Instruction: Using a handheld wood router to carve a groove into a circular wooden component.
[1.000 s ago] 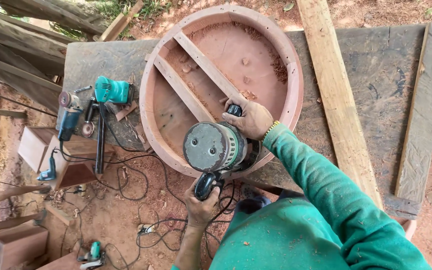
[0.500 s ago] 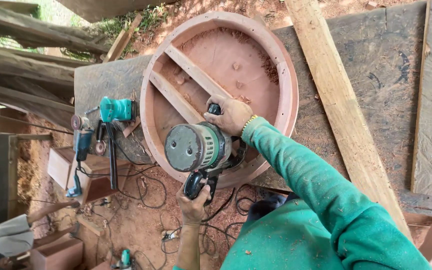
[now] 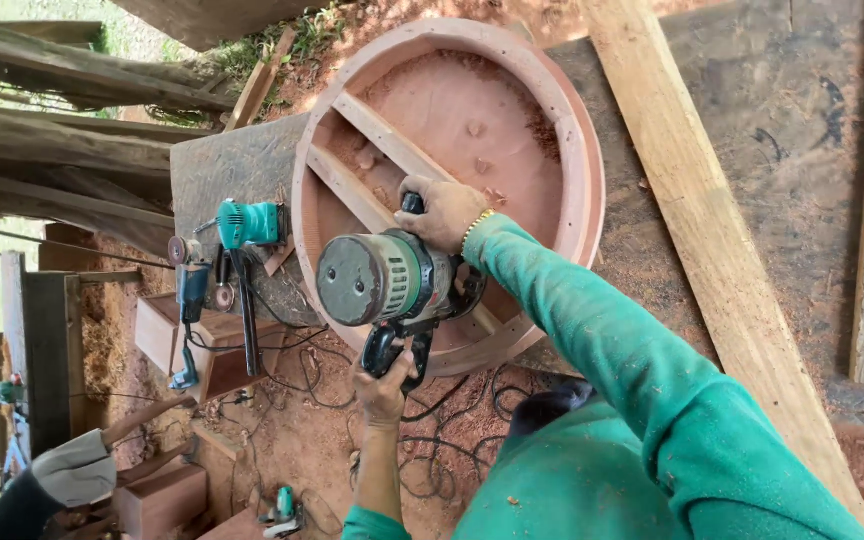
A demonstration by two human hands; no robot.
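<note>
A grey and green router (image 3: 380, 278) stands on the near rim of a large round wooden tabletop frame (image 3: 582, 140) with two cross slats. My right hand (image 3: 442, 212) grips the router's far black handle, the green sleeve trailing down to the right. Gripping its near black handle, below the rim, is my left hand (image 3: 384, 388). Sawdust lies inside the round frame.
A teal power tool (image 3: 248, 224) and an angle grinder (image 3: 192, 280) lie on the grey workbench (image 3: 222, 170) to the left. A long plank (image 3: 712, 250) crosses the bench to the right. Black cables (image 3: 432, 420) tangle on the dirt below. Another person's sleeve (image 3: 72, 468) shows bottom left.
The view has shifted so the router and round frame sit further left in the frame. Both hands keep their grip on the router's handles. A person's sleeve has appeared at bottom left.
</note>
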